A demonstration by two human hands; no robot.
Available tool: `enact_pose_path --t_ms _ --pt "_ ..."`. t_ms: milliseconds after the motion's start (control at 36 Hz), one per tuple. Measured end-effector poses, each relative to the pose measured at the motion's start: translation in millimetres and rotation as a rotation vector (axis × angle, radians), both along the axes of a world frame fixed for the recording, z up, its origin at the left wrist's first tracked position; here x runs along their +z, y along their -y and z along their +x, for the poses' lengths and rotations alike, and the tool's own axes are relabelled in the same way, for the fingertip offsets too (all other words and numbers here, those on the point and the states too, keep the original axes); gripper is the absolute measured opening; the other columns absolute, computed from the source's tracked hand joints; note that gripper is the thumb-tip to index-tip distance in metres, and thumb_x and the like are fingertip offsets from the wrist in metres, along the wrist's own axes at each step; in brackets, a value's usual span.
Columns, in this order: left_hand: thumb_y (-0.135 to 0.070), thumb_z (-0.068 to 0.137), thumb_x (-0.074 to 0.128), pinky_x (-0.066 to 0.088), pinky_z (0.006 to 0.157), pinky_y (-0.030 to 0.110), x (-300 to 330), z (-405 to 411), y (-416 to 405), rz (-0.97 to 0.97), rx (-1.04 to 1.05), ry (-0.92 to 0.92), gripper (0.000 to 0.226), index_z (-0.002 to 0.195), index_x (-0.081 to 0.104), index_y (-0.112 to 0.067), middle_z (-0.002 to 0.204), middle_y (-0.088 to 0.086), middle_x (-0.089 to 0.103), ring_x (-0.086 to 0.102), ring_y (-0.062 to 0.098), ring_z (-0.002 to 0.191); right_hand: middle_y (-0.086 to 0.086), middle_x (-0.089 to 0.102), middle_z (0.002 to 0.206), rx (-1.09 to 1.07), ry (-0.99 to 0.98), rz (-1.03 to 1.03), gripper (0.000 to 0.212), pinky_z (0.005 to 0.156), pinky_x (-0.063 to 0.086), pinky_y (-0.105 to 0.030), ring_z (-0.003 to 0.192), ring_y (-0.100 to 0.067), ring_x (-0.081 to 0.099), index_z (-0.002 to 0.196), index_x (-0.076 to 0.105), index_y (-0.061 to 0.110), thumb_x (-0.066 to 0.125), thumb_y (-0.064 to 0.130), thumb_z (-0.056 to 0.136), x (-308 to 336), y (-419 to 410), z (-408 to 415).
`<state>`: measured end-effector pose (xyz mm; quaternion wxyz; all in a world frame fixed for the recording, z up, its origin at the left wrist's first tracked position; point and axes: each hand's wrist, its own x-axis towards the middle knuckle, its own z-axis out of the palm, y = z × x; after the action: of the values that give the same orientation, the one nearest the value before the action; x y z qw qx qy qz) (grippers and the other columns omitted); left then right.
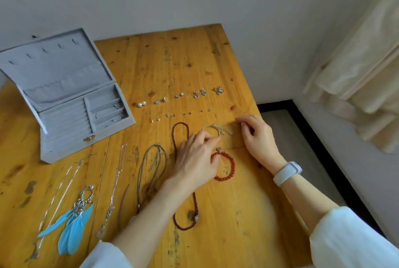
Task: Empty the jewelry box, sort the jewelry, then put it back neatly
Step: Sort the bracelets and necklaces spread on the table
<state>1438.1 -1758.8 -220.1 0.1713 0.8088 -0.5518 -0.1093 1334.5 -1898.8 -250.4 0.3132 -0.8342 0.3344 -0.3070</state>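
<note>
The grey jewelry box (64,103) stands open at the table's left, with a few small pieces in its right compartments. Earrings (179,95) lie in two rows across the middle. My left hand (194,159) pinches the near side of a pale green cord bracelet (216,128). My right hand (257,136) has its fingertips curled on the table just right of that bracelet's knotted ends; whether it grips a cord I cannot tell. A red bead bracelet (228,166) lies just below, partly under my left hand. A long dark red bead necklace (180,138) runs beneath my left wrist.
Brown cord necklaces (151,166), thin silver chains (116,185) and a blue feather pendant (73,222) lie in rows at the front left. The wooden table (248,213) ends at its right edge beside a dark floor strip. A curtain hangs at the far right.
</note>
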Motion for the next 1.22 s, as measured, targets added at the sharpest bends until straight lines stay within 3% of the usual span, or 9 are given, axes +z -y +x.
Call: enact_pose_path --t_ms 139,250,333,417,528,750,917,1083,1222 --pt "-0.045 0.092 0.024 0.015 0.109 0.041 -2.9 -7.0 -24.6 0.042 -0.273 0.195 0.054 0.143 0.028 -0.026 0.154 -0.004 0.018 0.011 0.012 0.141 -0.005 0.063 0.103 -0.002 -0.01 -0.028 0.023 0.087 0.036 -0.019 0.099 -0.019 0.056 0.102 0.065 0.009 0.046 0.004 0.091 -3.1 0.7 1.1" --pt "-0.049 0.09 0.006 -0.007 0.111 0.049 -13.3 -8.8 -33.2 0.254 -0.413 0.26 0.062 0.147 0.003 -0.026 0.154 -0.006 -0.012 -0.022 0.009 0.137 -0.007 0.062 0.106 0.001 -0.049 -0.083 0.025 0.088 0.034 -0.018 0.102 -0.023 0.055 0.104 0.065 0.007 0.046 0.003 0.089 -5.1 -0.2 1.5" --pt "-0.052 0.087 -0.004 -0.013 0.11 0.051 -17.9 -2.9 -30.7 0.289 -0.413 0.31 0.064 0.146 -0.006 -0.028 0.151 -0.008 -0.02 -0.027 0.009 0.136 -0.011 0.062 0.108 0.062 -0.134 -0.189 0.029 0.089 0.032 -0.019 0.101 -0.028 0.054 0.109 0.063 0.005 0.044 0.007 0.087 -6.5 -2.8 1.6" --pt "-0.057 0.081 -0.012 -0.015 0.109 0.051 -17.5 1.2 -26.7 0.291 -0.389 0.303 0.07 0.146 -0.008 -0.03 0.153 -0.008 -0.019 -0.025 0.008 0.137 -0.011 0.062 0.11 0.096 -0.23 -0.274 0.033 0.088 0.044 -0.037 0.102 -0.03 0.055 0.111 0.064 0.007 0.041 0.014 0.088 -8.0 -4.2 3.9" --pt "-0.055 0.087 -0.002 -0.018 0.109 0.046 -13.6 4.9 -28.0 0.212 -0.359 0.195 0.063 0.146 0.002 -0.034 0.154 -0.01 -0.014 -0.025 0.004 0.137 -0.01 0.061 0.113 0.102 -0.32 -0.327 0.039 0.085 0.048 -0.043 0.105 -0.032 0.054 0.111 0.064 0.009 0.035 0.02 0.088 -8.3 -5.8 6.3" --pt "-0.052 0.091 0.009 -0.01 0.112 0.037 9.9 63.6 -47.2 -0.001 -0.025 0.142 0.057 0.142 0.027 -0.032 0.154 -0.013 0.008 -0.013 -0.004 0.135 -0.012 0.06 0.113 0.019 -0.315 -0.302 0.027 0.083 0.044 -0.043 0.104 -0.032 0.052 0.115 0.06 0.009 0.049 0.02 0.093 6.5 -9.1 29.3" --pt "-0.036 0.097 0.035 0.008 0.112 0.04 25.3 141.4 -85.8 -0.022 0.377 0.177 0.045 0.141 0.034 -0.026 0.152 -0.004 0.022 0.014 0.013 0.141 -0.009 0.055 0.122 0.129 -0.323 -0.38 0.034 0.086 0.04 -0.039 0.112 -0.029 0.048 0.125 0.052 0.011 0.046 0.02 0.093 27.7 -29.9 98.9" --pt "-0.043 0.098 0.019 0.003 0.115 0.04 9.6 212.1 -135.1 0.123 0.68 0.139 0.053 0.146 0.019 -0.02 0.156 0.0 0.012 0.005 0.018 0.143 -0.008 0.062 0.101 0.378 -0.211 -0.426 0.022 0.077 0.043 -0.04 0.097 -0.031 0.052 0.108 0.064 0.015 0.05 0.018 0.09 47.8 -72.5 202.7" --pt "-0.045 0.097 0.007 -0.004 0.117 0.033 -6.4 217.8 -140.7 0.175 0.687 0.135 0.059 0.148 0.007 -0.015 0.156 0.005 0.002 -0.001 0.017 0.143 -0.009 0.058 0.106 0.426 -0.384 -0.429 0.029 0.08 0.038 -0.036 0.102 -0.029 0.045 0.11 0.063 0.014 0.043 0.027 0.095 56.0 -91.9 259.5"
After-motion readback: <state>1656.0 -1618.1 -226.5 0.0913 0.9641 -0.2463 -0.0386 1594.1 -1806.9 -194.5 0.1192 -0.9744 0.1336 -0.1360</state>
